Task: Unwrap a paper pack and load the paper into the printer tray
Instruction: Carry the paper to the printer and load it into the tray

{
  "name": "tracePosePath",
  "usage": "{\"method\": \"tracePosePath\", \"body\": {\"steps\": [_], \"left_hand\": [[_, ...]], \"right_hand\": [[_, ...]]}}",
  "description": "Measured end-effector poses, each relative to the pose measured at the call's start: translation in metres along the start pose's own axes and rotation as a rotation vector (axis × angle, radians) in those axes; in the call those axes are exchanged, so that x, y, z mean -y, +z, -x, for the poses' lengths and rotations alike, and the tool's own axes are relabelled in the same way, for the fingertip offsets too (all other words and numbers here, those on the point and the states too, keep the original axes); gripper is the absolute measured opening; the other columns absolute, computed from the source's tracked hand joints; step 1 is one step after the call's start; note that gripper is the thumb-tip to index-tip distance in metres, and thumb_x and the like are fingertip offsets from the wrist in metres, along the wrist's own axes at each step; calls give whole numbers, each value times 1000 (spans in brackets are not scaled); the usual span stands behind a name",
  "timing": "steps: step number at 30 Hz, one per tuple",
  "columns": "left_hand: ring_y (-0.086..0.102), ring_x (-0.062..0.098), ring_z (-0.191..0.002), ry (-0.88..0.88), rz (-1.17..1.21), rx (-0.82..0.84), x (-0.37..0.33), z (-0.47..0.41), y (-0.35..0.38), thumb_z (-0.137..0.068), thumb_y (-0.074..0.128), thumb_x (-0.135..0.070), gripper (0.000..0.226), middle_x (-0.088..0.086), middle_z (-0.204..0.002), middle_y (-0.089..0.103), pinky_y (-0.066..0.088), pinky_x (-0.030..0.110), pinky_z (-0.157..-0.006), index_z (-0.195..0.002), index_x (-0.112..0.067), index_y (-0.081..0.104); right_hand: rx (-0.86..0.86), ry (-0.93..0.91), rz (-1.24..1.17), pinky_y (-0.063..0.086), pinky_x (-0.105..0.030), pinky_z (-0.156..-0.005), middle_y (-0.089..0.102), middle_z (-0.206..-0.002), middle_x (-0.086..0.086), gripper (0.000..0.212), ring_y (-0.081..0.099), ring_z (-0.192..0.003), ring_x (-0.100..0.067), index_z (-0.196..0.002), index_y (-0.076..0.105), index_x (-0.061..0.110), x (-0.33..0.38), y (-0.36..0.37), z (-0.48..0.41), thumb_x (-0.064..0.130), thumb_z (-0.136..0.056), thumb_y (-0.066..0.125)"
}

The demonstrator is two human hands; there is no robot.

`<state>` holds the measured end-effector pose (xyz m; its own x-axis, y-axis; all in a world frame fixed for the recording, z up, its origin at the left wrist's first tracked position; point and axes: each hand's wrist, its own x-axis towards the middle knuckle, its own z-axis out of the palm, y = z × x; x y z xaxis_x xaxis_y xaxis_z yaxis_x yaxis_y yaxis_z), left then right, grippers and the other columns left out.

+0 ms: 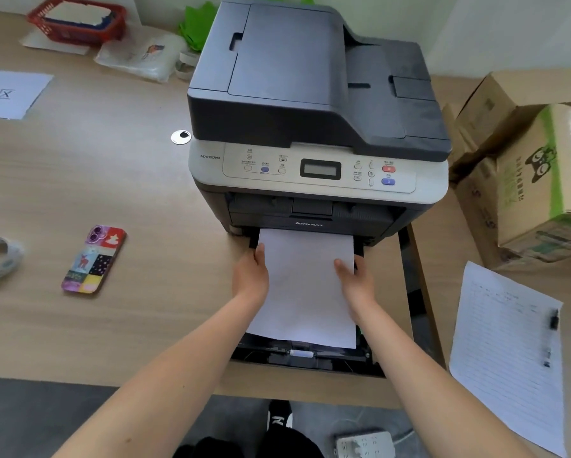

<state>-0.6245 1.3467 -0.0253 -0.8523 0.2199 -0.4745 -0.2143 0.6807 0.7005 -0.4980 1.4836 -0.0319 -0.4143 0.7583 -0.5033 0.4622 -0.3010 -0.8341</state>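
Observation:
A dark grey and silver printer (310, 104) stands on the wooden desk. Its black paper tray (305, 357) is pulled out toward me at the bottom front. A stack of white paper (305, 292) lies over the tray, its far end reaching into the printer's slot. My left hand (251, 276) grips the stack's left edge with the thumb on top. My right hand (356, 279) grips the right edge the same way. No wrapper shows on the stack.
A phone in a colourful case (94, 259) lies left of the printer. A lined sheet with a pen (508, 345) sits at the right, cardboard boxes (525, 166) behind it. A red basket (77, 19) and plastic bags (142, 56) are at the back left.

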Motion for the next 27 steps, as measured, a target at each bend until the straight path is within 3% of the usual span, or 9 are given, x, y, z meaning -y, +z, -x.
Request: {"method": "tracePosePath", "body": {"steps": [2,5,9,11,14,17,20,23,27], "left_hand": [[56,32,-85,14,-29,-4,1,1,3,-101,25,-50,56,16,-102,63,47,39,-78,-117,-4,52],[55,36,-118,31,-23,58,0,2,3,-101,36,-42,53,18,-132,56,39,29,-84,-134,0,42],[48,31,-127,203,-83,115,9,7,-4,-96,53,-24,58,15,-144,42,40,29,-90,-144,-1,29],[41,30,-131,324,-229,113,21,12,-9,-90,61,-35,76,11,-145,35,38,35,-104,-149,-6,23],[19,31,-140,454,-540,235,39,23,-18,-73,68,-63,112,9,-153,17,17,44,-116,-154,-20,5],[-2,33,-148,537,-663,384,48,28,-27,-54,70,-77,135,9,-160,-8,5,48,-118,-152,-35,-12],[-8,35,-148,571,-785,388,47,25,-28,-45,69,-82,144,15,-160,-15,3,47,-119,-151,-36,-16],[-7,36,-149,587,-822,350,46,25,-25,-45,67,-84,143,19,-160,-13,4,48,-119,-151,-36,-15],[-12,38,-148,623,-891,210,58,23,-22,-46,60,-89,139,18,-159,-20,-4,53,-118,-152,-36,-12]], "right_hand": [[24,-33,94,43,-29,-90,54,-132,-7,42,52,-112,-21,-139,39,10,0,1,-1,20,-99,49],[54,-60,203,43,-18,-67,49,-140,-13,44,51,-108,-20,-142,31,10,-1,-1,-4,3,-100,41],[-19,-96,210,43,-28,-85,43,-146,-14,61,47,-129,-19,-148,24,11,-3,2,-2,-13,-94,38],[-35,-164,266,37,-25,-95,33,-154,-12,64,41,-135,-19,-151,18,11,-4,5,2,-8,-96,43],[11,-252,417,29,-22,-103,19,-158,-11,76,29,-143,-28,-155,6,10,-7,4,7,10,-97,54],[45,-356,651,42,-29,-91,25,-148,-15,87,47,-119,-33,-155,-6,9,-7,3,10,16,-96,57],[45,-374,716,44,-28,-82,26,-143,-15,92,54,-102,-29,-154,-11,12,-5,7,6,17,-95,59],[65,-347,763,40,-33,-99,24,-146,-14,93,44,-123,-31,-154,-12,14,-7,6,3,23,-95,59],[62,-410,1074,18,-42,-117,14,-157,-16,90,19,-145,-34,-156,0,18,-20,-7,8,48,-92,55]]}}
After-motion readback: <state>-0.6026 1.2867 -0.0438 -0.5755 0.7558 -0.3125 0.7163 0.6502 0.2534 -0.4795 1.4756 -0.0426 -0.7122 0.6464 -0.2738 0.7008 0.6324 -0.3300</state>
